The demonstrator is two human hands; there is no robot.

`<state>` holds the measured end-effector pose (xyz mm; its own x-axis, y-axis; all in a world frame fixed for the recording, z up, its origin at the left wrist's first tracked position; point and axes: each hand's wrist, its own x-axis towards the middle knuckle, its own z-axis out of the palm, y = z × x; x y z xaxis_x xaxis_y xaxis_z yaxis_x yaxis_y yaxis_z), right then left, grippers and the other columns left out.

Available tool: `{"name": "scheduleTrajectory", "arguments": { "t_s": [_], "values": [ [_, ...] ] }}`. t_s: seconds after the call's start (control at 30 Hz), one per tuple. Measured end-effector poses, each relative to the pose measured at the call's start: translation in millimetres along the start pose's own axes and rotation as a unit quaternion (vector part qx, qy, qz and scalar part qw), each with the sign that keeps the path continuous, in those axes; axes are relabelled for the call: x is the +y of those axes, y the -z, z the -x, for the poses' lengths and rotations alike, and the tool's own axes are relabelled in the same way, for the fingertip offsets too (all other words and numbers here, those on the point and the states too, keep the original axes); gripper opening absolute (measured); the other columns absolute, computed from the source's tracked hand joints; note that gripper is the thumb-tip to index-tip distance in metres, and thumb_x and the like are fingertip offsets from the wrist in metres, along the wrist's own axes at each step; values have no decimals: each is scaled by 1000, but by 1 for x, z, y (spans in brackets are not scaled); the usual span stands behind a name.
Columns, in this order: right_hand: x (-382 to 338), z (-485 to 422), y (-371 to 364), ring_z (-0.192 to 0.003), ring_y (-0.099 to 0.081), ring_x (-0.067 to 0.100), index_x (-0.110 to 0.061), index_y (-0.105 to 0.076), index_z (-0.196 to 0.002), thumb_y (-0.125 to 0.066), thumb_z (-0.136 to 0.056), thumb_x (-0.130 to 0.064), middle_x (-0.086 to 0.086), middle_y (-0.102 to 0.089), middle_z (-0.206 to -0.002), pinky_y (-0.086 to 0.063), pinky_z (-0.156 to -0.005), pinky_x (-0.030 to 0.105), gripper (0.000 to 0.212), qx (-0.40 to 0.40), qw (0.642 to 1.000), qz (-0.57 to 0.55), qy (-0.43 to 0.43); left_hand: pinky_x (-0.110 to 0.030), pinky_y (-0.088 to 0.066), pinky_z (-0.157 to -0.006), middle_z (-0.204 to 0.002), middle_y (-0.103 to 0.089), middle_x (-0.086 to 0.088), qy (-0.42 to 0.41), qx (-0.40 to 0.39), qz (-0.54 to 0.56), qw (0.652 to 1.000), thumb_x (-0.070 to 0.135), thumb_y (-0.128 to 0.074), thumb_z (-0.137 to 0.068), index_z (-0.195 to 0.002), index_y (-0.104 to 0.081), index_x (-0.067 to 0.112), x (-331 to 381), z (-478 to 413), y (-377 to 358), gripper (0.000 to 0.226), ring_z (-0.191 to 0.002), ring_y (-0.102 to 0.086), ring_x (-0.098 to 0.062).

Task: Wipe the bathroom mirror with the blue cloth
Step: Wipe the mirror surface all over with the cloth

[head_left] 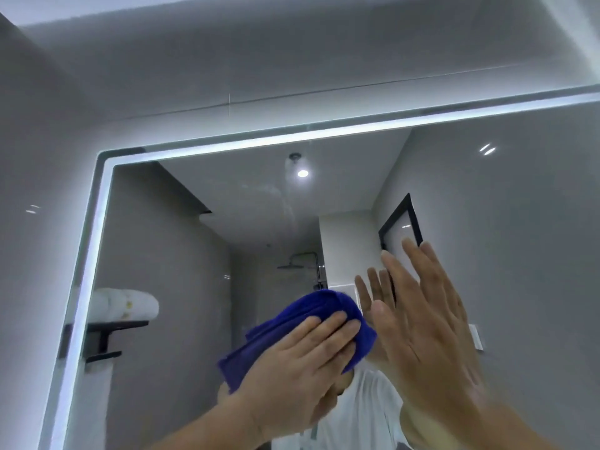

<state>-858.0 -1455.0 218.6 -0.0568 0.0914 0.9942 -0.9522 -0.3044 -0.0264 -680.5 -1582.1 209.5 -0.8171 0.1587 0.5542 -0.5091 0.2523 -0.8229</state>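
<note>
Mirror (181, 254) wiping is looking barely started: left hand (292, 362) is pressing the cloth (311, 311) low-centre, right hand (422, 319) resting flat, empty; streaks at 12 o'clock remaining.

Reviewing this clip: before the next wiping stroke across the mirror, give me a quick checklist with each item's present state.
1. Folded blue cloth held under the left hand: ok.
2. Cloth flat against the lit-edged bathroom mirror: ok, as far as the view shows.
3. Right hand open, fingers spread, holding nothing: ok.
4. Right hand clear of the glass: not ok, it appears to meet its reflection and may leave prints.
5. Streaks remaining on the upper glass near the reflected ceiling spotlight: not ok, faint smears show.
6. Cloth dampness: cannot tell.
</note>
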Motion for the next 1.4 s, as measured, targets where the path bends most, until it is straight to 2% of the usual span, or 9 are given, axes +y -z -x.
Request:
{"name": "scheduleTrajectory", "arguments": {
  "t_s": [0.17,0.37,0.47,0.6,0.77,1.0,1.2,1.33,1.4],
  "values": [
    [6,-13,6,-150,-10,12,-30,-32,-145,-31,-93,-46,-7,-18,-160,-18,-113,40,54,1,1000,7,9,-34,-4,-122,-162,-18,6,-89,-35,-63,993,40,-40,-99,-154,-21,23,-46,-16,17,61,-152,-6,-15],
    [5,-28,-2,-149,-13,14,-25,-39,-145,-31,-93,-46,-3,-25,-159,-17,-113,38,57,8,1000,-8,0,-35,-11,-121,-161,-23,7,-114,-46,-49,991,40,-39,-100,-154,-27,26,-56,-22,24,57,-151,-10,-13],
    [11,-26,-9,-149,-12,13,-25,-39,-145,-31,-94,-45,-4,-23,-160,-21,-114,43,56,4,1000,-6,7,-40,-16,-122,-161,-20,2,-37,-38,-66,996,40,-34,-98,-153,-20,24,-88,-45,35,59,-150,-14,-16],
    [26,-29,-11,-148,-17,20,-20,-41,-145,-38,-97,-44,3,-27,-158,-21,-114,47,53,3,1000,17,19,-34,4,-122,-161,14,9,64,-51,-18,996,42,-11,-101,-153,9,28,-148,-90,41,58,-147,20,-4],
    [29,-37,-11,-147,-19,18,-41,-37,-133,-32,-90,-50,-10,-20,-155,-12,-117,40,44,3,997,-71,-12,-34,2,-123,-165,7,3,225,-26,65,972,30,-20,-105,-156,3,19,-207,-159,50,57,-150,11,-9],
    [46,-40,-3,-149,-16,15,-25,-47,-141,-36,-94,-44,-4,-25,-159,-20,-114,42,52,17,1000,5,25,-42,0,-123,-165,9,-1,368,-51,76,925,27,-21,-102,-157,2,14,-247,-224,59,61,-151,9,-16],
    [56,-46,2,-148,-20,24,-17,-43,-146,-45,-96,-40,6,-28,-158,-22,-117,48,55,-6,1000,3,11,-38,1,-123,-165,6,4,271,13,68,960,35,-33,-95,-157,0,20,-186,-184,49,72,-150,9,-10],
    [48,-47,-2,-150,-10,13,-23,-41,-145,-32,-95,-46,-6,-15,-161,-18,-120,45,56,-16,1000,-19,-18,-25,17,-117,-159,14,11,169,12,49,984,46,-25,-93,-153,8,30,-106,-127,37,70,-142,28,3],
    [44,-47,1,-149,-10,11,-23,-44,-143,-28,-93,-47,-6,-19,-160,-16,-117,40,58,12,1000,2,-7,-33,2,-121,-163,1,6,119,-1,19,993,45,-33,-94,-156,-4,26,-71,-95,26,71,-150,11,-7]
  ]
}}
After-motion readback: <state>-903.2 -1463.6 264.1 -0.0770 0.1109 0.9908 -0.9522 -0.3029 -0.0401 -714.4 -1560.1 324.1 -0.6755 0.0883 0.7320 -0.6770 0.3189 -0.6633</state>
